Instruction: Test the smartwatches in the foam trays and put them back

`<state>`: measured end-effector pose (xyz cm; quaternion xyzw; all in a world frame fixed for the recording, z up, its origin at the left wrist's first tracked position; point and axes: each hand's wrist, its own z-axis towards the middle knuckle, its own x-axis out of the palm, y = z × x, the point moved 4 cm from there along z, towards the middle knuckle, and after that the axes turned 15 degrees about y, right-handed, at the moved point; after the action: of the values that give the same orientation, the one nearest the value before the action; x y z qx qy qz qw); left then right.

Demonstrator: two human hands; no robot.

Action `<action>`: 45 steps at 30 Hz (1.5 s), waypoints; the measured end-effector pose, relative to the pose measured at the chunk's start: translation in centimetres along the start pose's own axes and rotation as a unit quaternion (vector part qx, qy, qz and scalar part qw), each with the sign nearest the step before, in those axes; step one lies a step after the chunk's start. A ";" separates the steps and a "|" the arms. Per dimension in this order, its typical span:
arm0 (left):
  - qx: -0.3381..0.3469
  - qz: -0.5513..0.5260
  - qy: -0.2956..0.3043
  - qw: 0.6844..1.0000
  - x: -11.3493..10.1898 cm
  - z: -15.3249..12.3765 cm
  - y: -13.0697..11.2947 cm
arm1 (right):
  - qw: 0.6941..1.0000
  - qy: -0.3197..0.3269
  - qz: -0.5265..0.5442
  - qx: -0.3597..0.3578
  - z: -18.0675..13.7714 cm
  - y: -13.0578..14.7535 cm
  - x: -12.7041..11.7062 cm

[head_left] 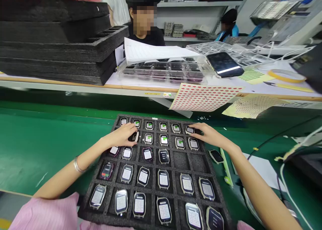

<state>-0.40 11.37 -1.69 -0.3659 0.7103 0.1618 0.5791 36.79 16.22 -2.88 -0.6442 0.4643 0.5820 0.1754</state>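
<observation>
A black foam tray (181, 160) with square pockets lies on the green belt in front of me, holding several smartwatch bodies with lit screens. My left hand (123, 135) reaches to the tray's second row at the left, fingers curled onto a watch body (134, 136) there. My right hand (207, 135) rests at the tray's far right corner, fingertips pinching a watch body (190, 130) in the top row. Two pockets in the third row on the right are empty. One watch body (216, 156) lies loose on the belt right of the tray.
Stacked black foam trays (57, 39) sit on the bench at far left. Clear plastic trays (163, 70), papers, a phone (224, 64), a red-dot sticker sheet (205, 96) and a tape roll (286, 75) lie beyond. A person sits opposite; another is farther back. Cables run at right.
</observation>
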 end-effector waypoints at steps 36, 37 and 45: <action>-0.149 -0.184 -0.164 0.958 -1.4 -0.9 7.5 | 0.799 -0.091 0.574 -0.156 -1.9 16.4 -3.3; -0.143 -0.201 -0.185 0.951 -1.7 -1.3 6.7 | 0.788 -0.089 0.585 -0.170 -2.0 16.9 -3.5; 0.119 -0.632 -0.317 0.697 -7.1 -3.1 -3.7 | 0.772 -0.116 0.595 -0.193 -2.8 19.3 -3.5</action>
<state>0.46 9.16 6.60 -0.5833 0.0998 -0.2217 0.7750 23.33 5.62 7.15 -0.1875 0.6084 0.7180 -0.2814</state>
